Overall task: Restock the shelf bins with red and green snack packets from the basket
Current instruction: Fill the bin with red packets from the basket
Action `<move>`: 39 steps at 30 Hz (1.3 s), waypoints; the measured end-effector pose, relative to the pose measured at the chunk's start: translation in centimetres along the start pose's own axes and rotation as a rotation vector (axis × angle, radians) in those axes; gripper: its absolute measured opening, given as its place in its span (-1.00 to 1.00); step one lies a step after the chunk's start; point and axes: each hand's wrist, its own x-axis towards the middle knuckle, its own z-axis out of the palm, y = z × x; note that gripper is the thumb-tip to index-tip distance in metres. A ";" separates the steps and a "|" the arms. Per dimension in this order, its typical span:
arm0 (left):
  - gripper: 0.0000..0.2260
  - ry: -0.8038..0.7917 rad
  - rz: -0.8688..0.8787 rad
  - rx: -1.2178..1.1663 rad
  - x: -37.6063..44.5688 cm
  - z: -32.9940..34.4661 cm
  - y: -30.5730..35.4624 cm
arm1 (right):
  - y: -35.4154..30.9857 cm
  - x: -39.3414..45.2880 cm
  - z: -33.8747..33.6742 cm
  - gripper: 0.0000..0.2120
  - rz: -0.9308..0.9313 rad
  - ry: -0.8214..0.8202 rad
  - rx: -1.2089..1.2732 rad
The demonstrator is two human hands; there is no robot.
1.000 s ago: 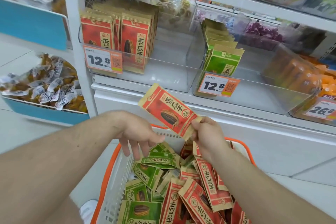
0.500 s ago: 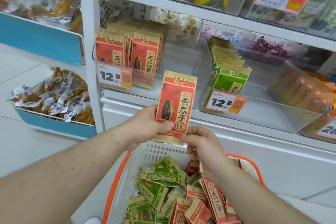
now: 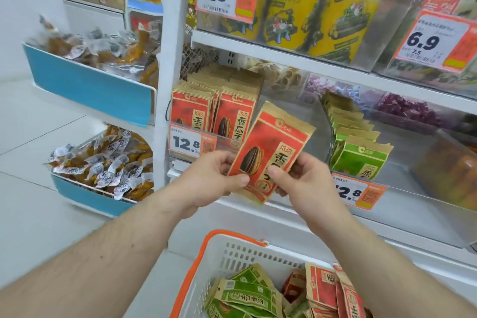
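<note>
A red snack packet [image 3: 273, 144] with a sunflower seed picture is held upright, tilted slightly right, in front of the shelf. My left hand [image 3: 211, 178] pinches its lower left edge and my right hand [image 3: 307, 181] pinches its lower right side. Behind it, the clear left bin [image 3: 296, 113] holds rows of red packets [image 3: 214, 111] at its left end. The clear bin to the right holds a row of green packets [image 3: 358, 152]. Below, the white basket [image 3: 232, 255] with an orange rim contains mixed green packets [image 3: 247, 294] and red packets [image 3: 327, 289].
Price tags reading 12.8 [image 3: 191, 143] hang on both bin fronts. Yellow cans [image 3: 291, 13] fill the shelf above. Blue-fronted bins of wrapped snacks [image 3: 103, 162] stand to the left of the white shelf post [image 3: 170, 59]. Purple and orange goods sit at right.
The red packet was lifted out of the basket, turned upright and raised toward the left bin. My left hand took hold of it alongside my right. The view tilted upward.
</note>
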 end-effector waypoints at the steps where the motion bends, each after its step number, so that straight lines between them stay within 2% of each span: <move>1: -0.82 0.093 0.003 -0.020 0.2 -0.6 0.3 | -0.9 0.9 -0.1 -0.82 -0.080 0.049 -0.010; 3: -0.81 0.255 0.000 -0.076 0.6 -1.8 0.6 | -2.7 2.9 -0.3 -0.79 -0.224 0.115 -0.013; 5: -0.81 0.347 -0.003 -0.100 1.0 -2.8 0.7 | -3.9 5.1 -0.2 -0.80 -0.328 0.128 -0.078; 8: -0.85 0.400 -0.006 -0.126 1.2 -3.3 0.6 | -3.8 8.8 0.8 -0.83 -0.333 0.086 -0.189; 15: -0.91 0.378 -0.004 -0.103 1.5 -3.0 0.5 | -1.2 14.3 3.7 -0.81 -0.072 -0.098 -0.365; 18: -0.91 0.361 -0.009 -0.095 1.5 -3.0 0.4 | -0.9 14.8 4.9 -0.80 0.008 -0.102 -0.424; 24: -0.92 0.309 -0.006 -0.073 1.6 -2.4 0.3 | -1.5 14.6 6.2 -0.63 0.060 -0.064 -0.587; 29: -0.92 0.264 -0.011 -0.027 1.6 -1.6 0.2 | -1.4 14.6 6.7 -0.63 0.166 -0.099 -0.550; 33: -0.92 0.250 -0.020 -0.018 1.6 -1.3 0.2 | -1.7 14.5 6.7 -0.49 0.224 -0.122 -0.505; 37: -0.88 0.243 -0.036 -0.013 1.5 -1.2 0.1 | -2.2 14.1 5.9 -0.66 0.229 -0.137 -0.487; 39: -0.88 0.233 -0.040 -0.009 1.5 -1.1 -0.1 | -2.6 13.6 5.5 -0.65 0.225 -0.135 -0.496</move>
